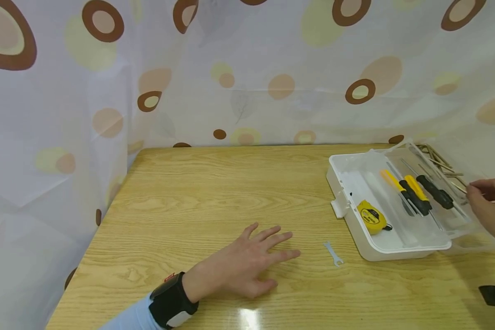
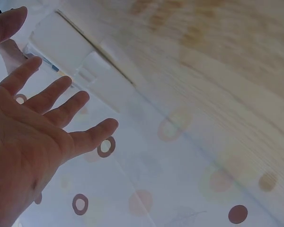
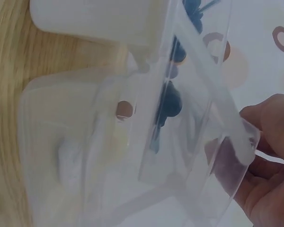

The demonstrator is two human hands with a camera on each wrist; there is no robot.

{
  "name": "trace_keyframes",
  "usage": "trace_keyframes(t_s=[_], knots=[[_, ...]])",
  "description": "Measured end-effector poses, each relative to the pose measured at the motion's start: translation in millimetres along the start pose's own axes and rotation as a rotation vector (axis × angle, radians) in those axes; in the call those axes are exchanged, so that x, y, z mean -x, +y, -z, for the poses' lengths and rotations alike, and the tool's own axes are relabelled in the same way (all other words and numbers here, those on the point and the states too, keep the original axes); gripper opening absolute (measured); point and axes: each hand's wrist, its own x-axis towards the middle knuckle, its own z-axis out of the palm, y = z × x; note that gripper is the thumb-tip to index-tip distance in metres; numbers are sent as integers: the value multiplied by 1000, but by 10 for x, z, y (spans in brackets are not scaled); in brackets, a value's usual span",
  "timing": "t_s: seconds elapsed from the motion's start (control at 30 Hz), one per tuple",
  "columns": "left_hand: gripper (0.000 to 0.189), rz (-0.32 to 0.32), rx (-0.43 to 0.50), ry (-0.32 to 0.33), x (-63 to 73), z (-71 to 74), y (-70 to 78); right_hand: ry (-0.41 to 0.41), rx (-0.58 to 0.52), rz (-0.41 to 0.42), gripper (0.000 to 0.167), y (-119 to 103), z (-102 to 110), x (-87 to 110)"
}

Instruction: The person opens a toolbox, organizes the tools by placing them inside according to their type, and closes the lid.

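Observation:
My right hand [image 1: 492, 206] is at the right end of the toolbox's raised clear tray [image 3: 149, 156], thumb and forefinger pinching what looks like a brass-coloured hex key [image 1: 459, 186]. Clear plastic partly covers its fingertips in the right wrist view. Several similar hex keys [image 1: 435, 158] lie at the tray's back. Screwdrivers with yellow and black handles [image 1: 416, 188] rest in the tray too. My left hand [image 1: 251, 263] hovers over or rests on the table, palm down, fingers spread and holding nothing. A small open-ended wrench [image 1: 333, 255] lies between that hand and the toolbox.
The white toolbox [image 1: 356, 238] stands open at the table's right, with a yellow tape measure [image 1: 371, 217] inside. Its clear lid [image 3: 52, 142] lies folded back to the right. A black strap [image 1: 492, 295] shows at the right edge. A patterned curtain [image 1: 251, 105] hangs behind.

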Motion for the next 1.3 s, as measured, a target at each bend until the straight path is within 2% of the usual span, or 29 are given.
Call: trace_keyframes(t_s=[0.07,0.13,0.23,0.33,0.4,0.53,0.6,0.7,0.73,0.8,0.9,0.93,0.97,1.1,1.2,1.3], knots=[[70,0,7,4,4,-2,-9,22,-10,-9,17,-51,-8,14],[70,3,10,6,9,-1,-16,51,-10,45,19,-118,-28,45],[69,7,3,10,13,-2,-27,78,-22,185,23,-256,-52,132],[69,8,4,14,20,-11,-39,66,-14,345,22,-447,-81,252],[68,10,5,16,28,-19,-42,32,-13,470,21,-577,-101,321],[67,12,-1,18,39,-24,-50,-41,13,729,51,-868,-211,493],[67,12,1,14,41,-22,-53,-86,-19,808,66,-1005,-302,619],[68,15,7,1,42,-15,-55,-129,-86,891,60,-1187,-480,833],[68,18,6,-1,43,-13,-54,-152,-99,907,59,-1234,-540,904],[68,25,-3,-1,49,-9,-51,-230,-93,917,42,-1313,-645,1051],[68,33,-23,7,58,5,-56,-403,-2,854,12,-1404,-763,1250],[68,34,-25,11,61,11,-56,-453,56,820,12,-1429,-789,1306],[68,36,-26,13,63,14,-57,-496,114,791,22,-1446,-814,1357],[68,35,-23,20,71,19,-60,-584,343,711,34,-1468,-897,1477],[68,36,-21,18,83,16,-65,-619,436,691,35,-1450,-942,1506],[68,35,-33,24,87,20,-76,-628,477,696,30,-1440,-979,1495]])
